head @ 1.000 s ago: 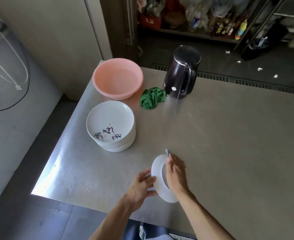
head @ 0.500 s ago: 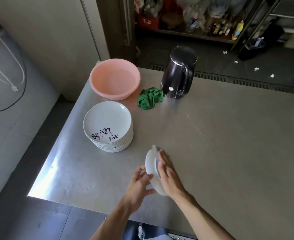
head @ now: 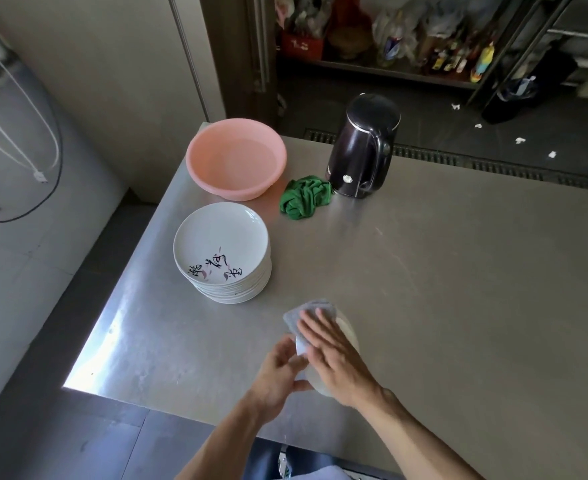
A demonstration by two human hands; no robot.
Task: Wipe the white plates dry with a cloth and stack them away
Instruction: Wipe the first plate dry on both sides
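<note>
A white plate [head: 350, 333] is held tilted above the near part of the steel table [head: 458, 289]. My left hand [head: 278, 372] grips its left edge with thumb and fingers. My right hand [head: 334, 355] lies flat on the plate, its straight fingers pressing a grey cloth [head: 295, 316] against it; the cloth sticks out past the fingertips at the upper left. Most of the plate is hidden under the hand and cloth. A stack of several white plates [head: 221, 251], the top one painted with dark characters, stands to the far left of my hands.
A pink basin [head: 235, 157] sits at the table's far left corner. Beside it lie a crumpled green cloth [head: 304, 199] and a dark kettle [head: 361, 147]. The table's left edge runs close to the stack, and the floor lies below it.
The plate has turned from standing on edge to a flatter tilt. My right hand has slid with the cloth across it toward the upper left, so the cloth now shows.
</note>
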